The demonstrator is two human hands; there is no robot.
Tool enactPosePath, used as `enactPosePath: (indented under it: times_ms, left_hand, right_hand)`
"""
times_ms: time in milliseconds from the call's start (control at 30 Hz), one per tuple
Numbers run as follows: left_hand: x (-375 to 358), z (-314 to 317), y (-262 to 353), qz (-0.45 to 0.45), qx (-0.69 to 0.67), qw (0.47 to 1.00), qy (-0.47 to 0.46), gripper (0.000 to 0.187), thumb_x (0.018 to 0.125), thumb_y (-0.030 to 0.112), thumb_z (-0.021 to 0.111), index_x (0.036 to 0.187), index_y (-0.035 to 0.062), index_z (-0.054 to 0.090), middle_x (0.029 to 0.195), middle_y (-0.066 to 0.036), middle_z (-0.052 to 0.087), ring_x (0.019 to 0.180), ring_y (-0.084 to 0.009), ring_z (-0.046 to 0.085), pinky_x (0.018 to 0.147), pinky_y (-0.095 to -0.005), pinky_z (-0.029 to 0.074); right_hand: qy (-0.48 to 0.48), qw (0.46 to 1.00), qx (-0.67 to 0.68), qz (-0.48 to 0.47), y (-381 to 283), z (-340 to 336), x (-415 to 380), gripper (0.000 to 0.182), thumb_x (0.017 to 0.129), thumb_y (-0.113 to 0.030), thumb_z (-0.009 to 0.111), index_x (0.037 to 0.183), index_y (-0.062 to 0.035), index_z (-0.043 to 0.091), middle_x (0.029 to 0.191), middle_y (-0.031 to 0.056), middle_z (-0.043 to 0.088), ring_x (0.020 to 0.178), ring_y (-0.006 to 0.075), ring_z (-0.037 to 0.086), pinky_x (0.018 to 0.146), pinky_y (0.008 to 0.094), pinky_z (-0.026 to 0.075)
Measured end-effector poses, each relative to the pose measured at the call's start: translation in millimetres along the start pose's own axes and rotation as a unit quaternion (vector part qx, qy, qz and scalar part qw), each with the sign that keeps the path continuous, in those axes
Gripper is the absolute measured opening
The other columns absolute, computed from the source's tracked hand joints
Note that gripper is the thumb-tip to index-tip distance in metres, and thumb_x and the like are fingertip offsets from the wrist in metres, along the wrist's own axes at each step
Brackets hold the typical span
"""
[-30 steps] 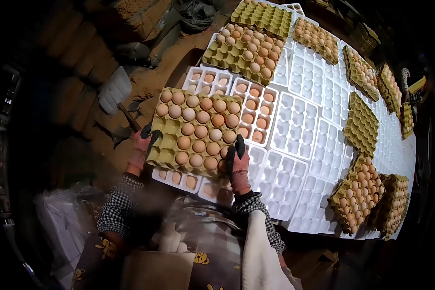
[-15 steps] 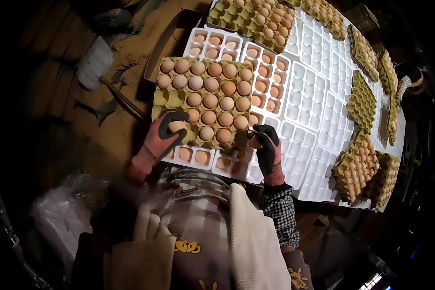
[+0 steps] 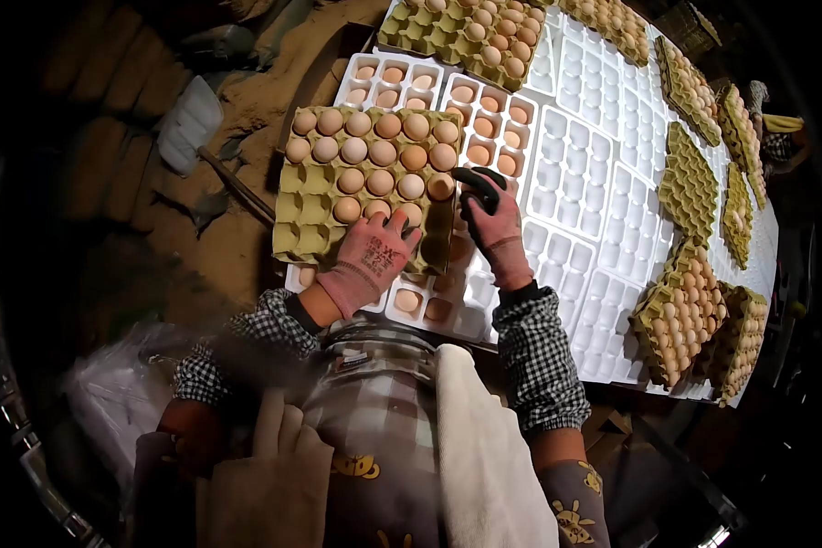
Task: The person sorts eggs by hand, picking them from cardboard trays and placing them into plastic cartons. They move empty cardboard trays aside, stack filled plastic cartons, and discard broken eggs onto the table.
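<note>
A yellowish pulp egg tray (image 3: 303, 212), partly filled with brown eggs (image 3: 386, 126), lies tilted on top of white moulded trays. My left hand (image 3: 374, 260), in a pink glove with dark fingertips, is palm down over the tray's near rows, its fingers curled down around eggs there. The palm hides what lies beneath it. At the tray's right edge, my right hand (image 3: 493, 215) has its thumb and forefinger apart beside an egg (image 3: 441, 187), with no egg visible in its grasp. Eggs also sit in the white tray (image 3: 447, 91) behind.
White trays (image 3: 571, 173) with vacant cups stretch to the right. More egg-filled pulp trays (image 3: 680, 315) and a bare pulp tray (image 3: 688, 187) stand along the far side. A shovel (image 3: 190, 128) lies on the ground at left. Another person's sleeve (image 3: 781, 146) shows at far right.
My left hand has moved right from the tray's left edge onto its near rows; the egg it held is no longer visible. My right hand has risen from the white tray toward the pulp tray's right column.
</note>
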State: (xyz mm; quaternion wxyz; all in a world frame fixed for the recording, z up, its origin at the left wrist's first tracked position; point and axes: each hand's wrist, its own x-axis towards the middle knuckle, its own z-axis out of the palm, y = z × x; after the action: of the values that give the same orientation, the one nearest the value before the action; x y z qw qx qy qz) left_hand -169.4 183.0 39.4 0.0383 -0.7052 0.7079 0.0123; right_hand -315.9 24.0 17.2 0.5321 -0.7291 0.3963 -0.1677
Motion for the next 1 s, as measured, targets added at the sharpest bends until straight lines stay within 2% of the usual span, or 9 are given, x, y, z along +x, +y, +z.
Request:
enactPosePath:
  times_ms: [167,267,300,367,467,567,667,767,1000]
  left_hand:
    - [-2.3,6.3,-17.1,-0.145,-0.558,0.81,0.113,0.05,0.079,0.017,0.075,0.125,0.0051,0.057,0.103,-0.013,0.064,0.101,-0.0302,0.061,0.085,-0.0373,0.052]
    - [2.5,9.9,-32.4,-0.136,-0.409,0.893,0.132,0.055,0.079,0.022,0.076,0.13,0.0122,0.058,0.116,-0.013,0.062,0.103,-0.0285,0.059,0.087,-0.0367,0.05]
    - [7.6,-0.3,-26.5,-0.114,-0.232,0.963,0.073,0.054,0.078,0.026,0.076,0.128,0.0163,0.06,0.123,-0.013,0.058,0.105,-0.0272,0.058,0.088,-0.0367,0.05]
    - [17.6,-5.8,-14.8,-0.081,-0.05,0.995,0.01,0.053,0.076,0.03,0.076,0.127,0.0204,0.062,0.131,-0.013,0.054,0.107,-0.0259,0.057,0.089,-0.0366,0.049]
    - [29.4,-10.6,-9.2,-0.112,0.016,0.99,-0.088,0.054,0.071,0.035,0.079,0.123,0.025,0.065,0.137,-0.012,0.048,0.109,-0.0271,0.057,0.091,-0.0384,0.049]
    - [17.5,-8.6,-17.2,-0.208,-0.251,0.945,0.03,0.049,0.072,0.028,0.079,0.119,0.0198,0.067,0.121,-0.013,0.06,0.111,-0.0288,0.057,0.094,-0.039,0.049]
    - [3.5,5.6,-15.4,-0.151,-0.466,0.866,0.101,0.054,0.065,0.02,0.084,0.117,0.0114,0.068,0.109,-0.012,0.064,0.11,-0.0291,0.058,0.095,-0.0383,0.048]
    - [-9.0,-9.4,30.4,-0.142,-0.369,0.917,0.058,0.057,0.065,0.024,0.084,0.118,0.0171,0.066,0.124,-0.014,0.055,0.108,-0.0323,0.059,0.095,-0.0393,0.049]
    - [-11.1,-12.3,100.1,-0.034,-0.18,0.974,-0.132,0.054,0.074,0.039,0.075,0.125,0.0224,0.062,0.137,-0.02,0.044,0.111,-0.032,0.058,0.088,-0.0397,0.05]
  right_hand:
    - [-0.027,0.897,-0.438,-0.05,-10.0,11.0,21.1,0.052,0.076,-0.024,0.079,0.125,-0.0196,0.062,0.129,0.0102,0.053,0.105,0.0267,0.064,0.081,0.0367,0.055]
    - [-0.04,0.933,0.358,0.018,26.4,-1.8,3.0,0.046,0.087,-0.019,0.071,0.126,-0.0012,0.054,0.123,0.0095,0.062,0.092,0.0155,0.064,0.077,0.0256,0.052]
    - [0.106,0.952,0.148,-0.245,49.4,13.1,-19.1,0.046,0.092,-0.033,0.065,0.127,-0.0052,0.056,0.125,0.0098,0.061,0.082,0.0132,0.061,0.07,0.0299,0.05]
    - [-0.194,0.508,0.823,0.167,38.7,-4.4,-44.7,0.055,0.093,-0.052,0.055,0.131,-0.0119,0.056,0.126,0.0101,0.06,0.075,0.0125,0.055,0.063,0.0305,0.042]
    - [-0.171,0.397,0.875,0.22,46.3,-2.7,-91.4,0.058,0.091,-0.063,0.05,0.13,-0.0204,0.058,0.123,0.0082,0.061,0.07,0.0134,0.049,0.061,0.0293,0.033]
    - [-0.065,0.472,0.838,0.268,52.2,-14.9,-110.3,0.051,0.093,-0.053,0.053,0.127,-0.016,0.059,0.106,0.0072,0.066,0.071,0.0135,0.054,0.062,0.029,0.042]
    - [0.157,0.918,0.354,0.08,70.1,-30.4,-101.9,0.038,0.09,-0.028,0.069,0.119,-0.0056,0.06,0.101,0.0072,0.067,0.08,0.017,0.062,0.068,0.0245,0.051]
    - [0.219,0.959,-0.174,-0.039,80.1,-37.7,-62.9,0.049,0.073,-0.02,0.08,0.118,-0.0129,0.062,0.119,0.0112,0.06,0.095,0.0307,0.064,0.079,0.0395,0.054]
    - [0.023,0.955,-0.293,-0.045,70.7,-12.3,-95.2,0.063,0.075,-0.019,0.075,0.134,-0.0156,0.053,0.136,0.0122,0.051,0.11,0.0322,0.061,0.092,0.0393,0.05]
